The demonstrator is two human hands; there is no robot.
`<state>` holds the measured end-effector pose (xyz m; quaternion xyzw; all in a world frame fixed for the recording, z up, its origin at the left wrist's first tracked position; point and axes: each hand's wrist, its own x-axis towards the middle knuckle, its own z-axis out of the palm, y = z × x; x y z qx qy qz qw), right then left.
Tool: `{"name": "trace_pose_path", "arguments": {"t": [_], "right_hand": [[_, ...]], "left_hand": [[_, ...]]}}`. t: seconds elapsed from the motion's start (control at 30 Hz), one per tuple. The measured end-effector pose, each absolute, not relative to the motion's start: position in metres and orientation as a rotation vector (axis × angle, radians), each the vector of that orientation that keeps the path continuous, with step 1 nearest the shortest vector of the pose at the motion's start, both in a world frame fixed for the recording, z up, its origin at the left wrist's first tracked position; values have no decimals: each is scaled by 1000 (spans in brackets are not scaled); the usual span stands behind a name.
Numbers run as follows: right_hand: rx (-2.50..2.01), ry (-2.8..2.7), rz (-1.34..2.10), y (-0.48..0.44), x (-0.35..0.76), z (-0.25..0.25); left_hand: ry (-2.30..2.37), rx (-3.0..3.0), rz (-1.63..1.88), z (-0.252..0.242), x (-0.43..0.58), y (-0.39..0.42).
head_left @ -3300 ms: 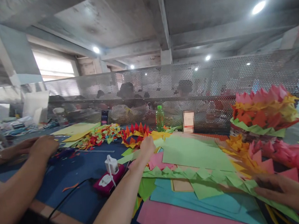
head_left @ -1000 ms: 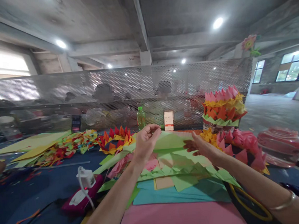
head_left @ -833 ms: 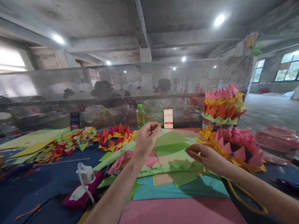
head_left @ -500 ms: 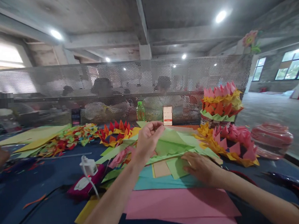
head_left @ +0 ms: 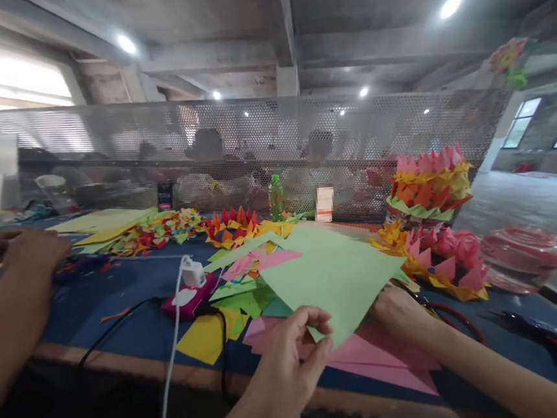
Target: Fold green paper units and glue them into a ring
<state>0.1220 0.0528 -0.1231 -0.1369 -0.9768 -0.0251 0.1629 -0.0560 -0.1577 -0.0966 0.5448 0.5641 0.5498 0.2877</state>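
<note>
My left hand [head_left: 291, 354] pinches the near corner of a light green paper sheet [head_left: 330, 276] and holds it lifted over the table. My right hand [head_left: 399, 312] is at the sheet's right edge, mostly hidden behind it, so its fingers do not show. Under the sheet lie pink paper [head_left: 364, 357], yellow and green pieces [head_left: 206, 335], and more folded scraps on the blue tabletop [head_left: 121, 301].
A pink power bank with a white plug and cable [head_left: 188, 295] lies left of the papers. Folded paper flowers [head_left: 427, 186] and a pink jar [head_left: 521, 256] stand right. A green bottle [head_left: 275, 196] stands by the mesh partition [head_left: 253, 139]. Another person's arm [head_left: 8, 304] reaches in from the left.
My left hand has drawn the green sheet back toward me and lifted it off the pile. My right hand shifted from pressing the papers to the sheet's right edge. The view turned slightly left.
</note>
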Motion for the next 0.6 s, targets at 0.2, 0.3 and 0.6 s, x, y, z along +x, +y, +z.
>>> {"name": "trace_pose_path", "arguments": {"t": [0.2,0.3,0.6], "right_hand": [[-387,-2808,-142,41,162,-124],[-360,-2798,-159,37,177,-127],[-390,-2569,-205,19,269,-144]], "left_hand": [[1637,1649,1418,-52,-81,-71],[1677,1643,1492,-31,-74,-29],[1432,1581,1848,-85,21,-130]]}}
